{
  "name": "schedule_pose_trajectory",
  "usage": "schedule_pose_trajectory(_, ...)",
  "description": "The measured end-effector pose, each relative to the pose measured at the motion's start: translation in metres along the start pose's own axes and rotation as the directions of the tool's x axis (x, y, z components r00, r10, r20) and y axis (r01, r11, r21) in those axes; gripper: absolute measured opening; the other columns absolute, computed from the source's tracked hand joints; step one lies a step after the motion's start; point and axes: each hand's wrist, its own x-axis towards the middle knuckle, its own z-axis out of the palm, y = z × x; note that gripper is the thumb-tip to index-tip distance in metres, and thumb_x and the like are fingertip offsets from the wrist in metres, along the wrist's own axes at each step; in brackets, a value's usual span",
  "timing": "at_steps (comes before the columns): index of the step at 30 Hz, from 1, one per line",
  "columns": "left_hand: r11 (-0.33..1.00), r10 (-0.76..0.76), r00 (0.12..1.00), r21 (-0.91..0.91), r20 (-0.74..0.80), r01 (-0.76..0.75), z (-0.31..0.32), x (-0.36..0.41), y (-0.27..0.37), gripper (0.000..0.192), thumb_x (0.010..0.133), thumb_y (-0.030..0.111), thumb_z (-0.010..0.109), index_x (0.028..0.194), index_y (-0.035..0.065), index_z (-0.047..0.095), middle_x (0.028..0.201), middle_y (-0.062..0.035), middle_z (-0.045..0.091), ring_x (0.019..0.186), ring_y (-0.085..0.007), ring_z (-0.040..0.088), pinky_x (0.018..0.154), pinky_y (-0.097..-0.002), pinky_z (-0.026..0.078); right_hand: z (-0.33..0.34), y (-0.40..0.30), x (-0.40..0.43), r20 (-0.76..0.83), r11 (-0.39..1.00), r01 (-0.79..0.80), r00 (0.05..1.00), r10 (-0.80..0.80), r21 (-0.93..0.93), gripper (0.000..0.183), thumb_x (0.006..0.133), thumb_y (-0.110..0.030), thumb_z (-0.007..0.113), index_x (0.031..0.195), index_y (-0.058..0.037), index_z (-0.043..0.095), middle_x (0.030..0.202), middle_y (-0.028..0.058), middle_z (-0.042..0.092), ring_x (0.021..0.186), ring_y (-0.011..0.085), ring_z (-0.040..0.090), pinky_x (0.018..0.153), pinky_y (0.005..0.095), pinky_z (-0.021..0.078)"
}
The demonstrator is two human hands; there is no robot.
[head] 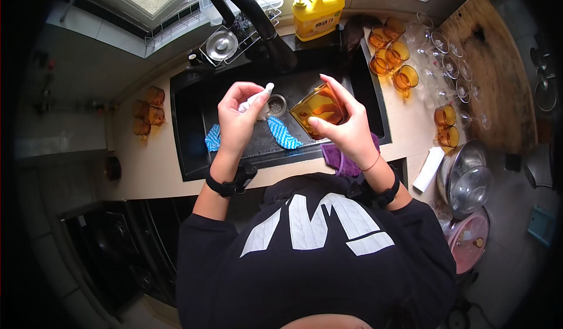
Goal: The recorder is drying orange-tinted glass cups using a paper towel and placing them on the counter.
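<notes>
Over the black sink, my right hand holds an amber glass cup, tilted, with its rim towards the left. To its left, my left hand is closed on a crumpled white tissue or cloth, whose tip sticks up past the thumb. Between and below the hands, a blue-and-white striped cloth lies in the sink near the drain. Another blue-and-white piece shows beside my left wrist. A purple cloth hangs over the sink's front edge, partly behind my right forearm.
A black faucet arches over the sink's back, near a yellow detergent jug. Amber cups and clear stemmed glasses crowd the right counter beside a wooden board. More amber cups stand left. Metal bowls sit at right.
</notes>
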Motion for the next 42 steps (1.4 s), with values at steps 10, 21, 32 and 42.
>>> schedule_pose_trajectory(10, 0.985, 0.08, 0.965, -0.17, 0.249, -0.038, 0.033, -0.001, 0.024, 0.014, 0.084, 0.01, 0.064, 0.091, -0.0016, 0.061, 0.088, -0.0064, 0.063, 0.083, -0.0087, 0.059, 0.075, -0.0216, 0.047, -0.003, 0.009, 0.006, 0.142, 0.957, -0.185, 0.977, 0.156, 0.222, 0.068, 0.072, -0.015, 0.075, 0.129, 0.0029, 0.043, 0.112, 0.0109, 0.056, 0.103, 0.0138, 0.054, 0.091, 0.0273, 0.0425)
schedule_pose_trajectory(21, 0.883, -0.263, 0.8, -0.199, 0.539, 0.425, 0.02, 0.019, 0.015, 0.02, 0.088, 0.014, 0.059, 0.1, -0.0019, 0.061, 0.09, -0.0046, 0.063, 0.082, -0.0076, 0.058, 0.075, -0.0206, 0.046, -0.003, 0.01, 0.006, 0.223, 0.899, -0.281, 0.951, 0.215, 0.335, 0.061, 0.074, -0.017, 0.073, 0.127, 0.0015, 0.046, 0.116, 0.0106, 0.055, 0.107, 0.0155, 0.052, 0.095, 0.0287, 0.0399)
schedule_pose_trajectory(32, 0.903, -0.224, 0.806, -0.194, 0.548, 0.384, 0.036, 0.023, 0.011, 0.015, 0.087, 0.009, 0.06, 0.097, -0.0013, 0.061, 0.092, -0.005, 0.064, 0.083, -0.0092, 0.06, 0.077, -0.0219, 0.048, -0.004, 0.016, 0.001, 0.22, 0.852, -0.341, 0.937, 0.272, 0.398, 0.054, 0.078, -0.021, 0.067, 0.124, 0.0012, 0.049, 0.108, 0.0078, 0.057, 0.099, 0.0139, 0.054, 0.088, 0.0264, 0.0432)
schedule_pose_trajectory(42, 0.843, -0.209, 0.707, -0.242, 0.675, 0.48, 0.022, 0.023, 0.01, 0.012, 0.083, 0.006, 0.065, 0.093, -0.0011, 0.063, 0.093, -0.0052, 0.065, 0.082, -0.0086, 0.061, 0.076, -0.0219, 0.049, 0.0, 0.018, -0.002, 0.237, 0.866, -0.31, 0.944, 0.231, 0.392, 0.057, 0.077, -0.024, 0.067, 0.125, 0.0013, 0.048, 0.111, 0.0093, 0.057, 0.102, 0.0151, 0.053, 0.092, 0.0275, 0.0411)
